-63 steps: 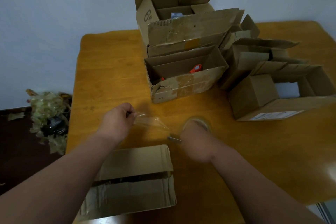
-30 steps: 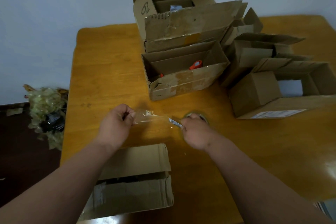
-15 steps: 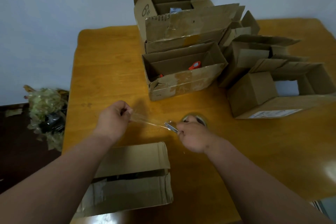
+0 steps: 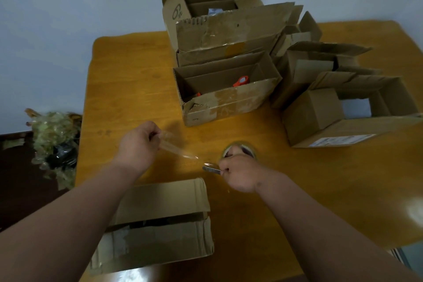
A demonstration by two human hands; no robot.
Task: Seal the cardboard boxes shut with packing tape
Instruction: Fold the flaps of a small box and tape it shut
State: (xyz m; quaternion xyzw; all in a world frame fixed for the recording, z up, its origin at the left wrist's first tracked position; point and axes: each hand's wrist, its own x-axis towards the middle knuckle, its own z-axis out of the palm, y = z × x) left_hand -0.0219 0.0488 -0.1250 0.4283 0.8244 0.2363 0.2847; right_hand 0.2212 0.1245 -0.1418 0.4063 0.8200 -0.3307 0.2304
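A closed cardboard box [image 4: 158,220] lies at the table's near edge, its two top flaps meeting at a dark gap. My left hand [image 4: 139,143] pinches the free end of a clear tape strip [image 4: 177,150] that stretches down to the right. My right hand [image 4: 238,173] grips a small metal blade [image 4: 211,169] at the strip's far end, with fingers also on the tape roll [image 4: 240,147] that rests on the table behind it.
Several open cardboard boxes crowd the far middle and right of the wooden table [image 4: 128,89]; the nearest one [image 4: 226,89] holds orange items. A heap of crumpled used tape [image 4: 53,135] lies on the floor to the left.
The strip between my hands has twisted from a broad sheet to a narrow taut band. My right hand with the blade has shifted a little toward me, off the roll's top.
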